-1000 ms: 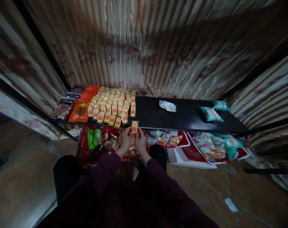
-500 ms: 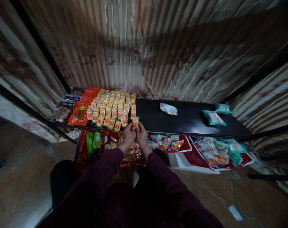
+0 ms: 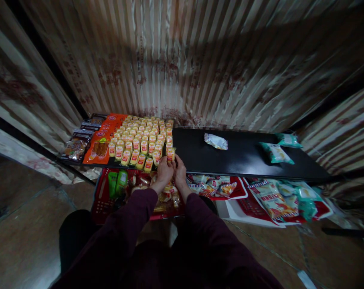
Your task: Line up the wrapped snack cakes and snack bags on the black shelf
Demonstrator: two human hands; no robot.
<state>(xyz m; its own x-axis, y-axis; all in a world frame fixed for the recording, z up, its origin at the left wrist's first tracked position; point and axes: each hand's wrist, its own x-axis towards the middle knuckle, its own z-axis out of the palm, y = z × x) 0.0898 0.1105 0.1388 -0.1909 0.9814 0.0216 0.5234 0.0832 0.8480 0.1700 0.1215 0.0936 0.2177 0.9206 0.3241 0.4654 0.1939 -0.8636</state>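
Both my hands meet at the front edge of the black shelf (image 3: 245, 158). Between their fingertips stands a small yellow snack cake pack (image 3: 170, 154) with a red and white label. My left hand (image 3: 164, 170) is closed at the pack's lower left, and my right hand (image 3: 179, 171) pinches its lower right; the fingers partly hide its base. Dense rows of matching yellow packs (image 3: 136, 138) fill the shelf to the left and behind. Orange snack bags (image 3: 99, 146) lie beyond them, then dark packs (image 3: 76, 144) at the left end.
A white wrapped snack (image 3: 216, 141) and teal packets (image 3: 276, 153) lie on the shelf to the right. Beneath the shelf are red baskets (image 3: 102, 196) of packaged snacks, with a white box (image 3: 242, 212) under one. A striped curtain (image 3: 182, 64) hangs behind.
The view has shifted slightly, so the right part of the shelf sits lower and further right. My hands stay at the same yellow pack with almost no movement.
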